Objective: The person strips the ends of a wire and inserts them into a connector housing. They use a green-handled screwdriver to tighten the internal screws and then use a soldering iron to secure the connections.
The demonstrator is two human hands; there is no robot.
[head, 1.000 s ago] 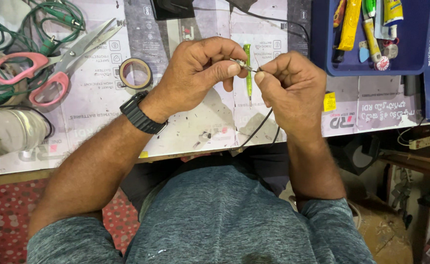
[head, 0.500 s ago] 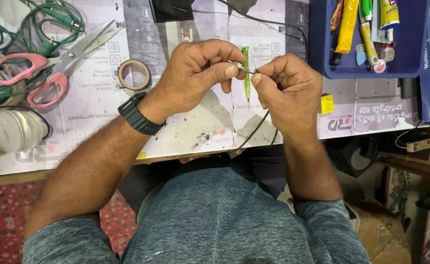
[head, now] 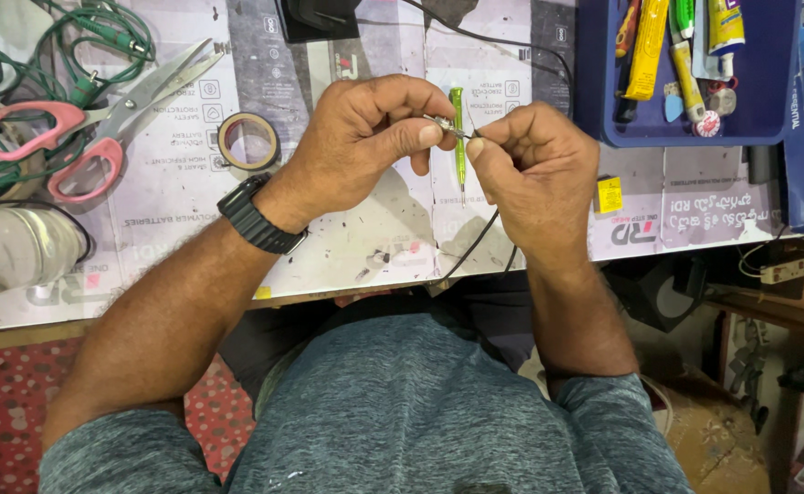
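Note:
My left hand (head: 365, 137) pinches a small metal connector (head: 445, 125) between thumb and forefinger. Close beside it, my right hand (head: 535, 169) grips the thin wire end that meets the connector; the two hands almost touch above the paper-covered workbench (head: 347, 247). A black cable (head: 475, 242) runs down from under my right hand toward the bench's near edge. A green screwdriver (head: 458, 137) lies on the bench just behind the hands, partly hidden by them. A black watch (head: 257, 220) sits on my left wrist.
Pink-handled scissors (head: 82, 128) and green cables (head: 73, 46) lie at the left, with a tape roll (head: 248, 140) near them. A clear jar (head: 18, 247) rests on its side at the far left. A blue tray (head: 768, 91) of tools and tubes stands at the right.
Both hands have stayed together on the connector and wire, with only slight finger shifts. Nothing else on the bench has moved.

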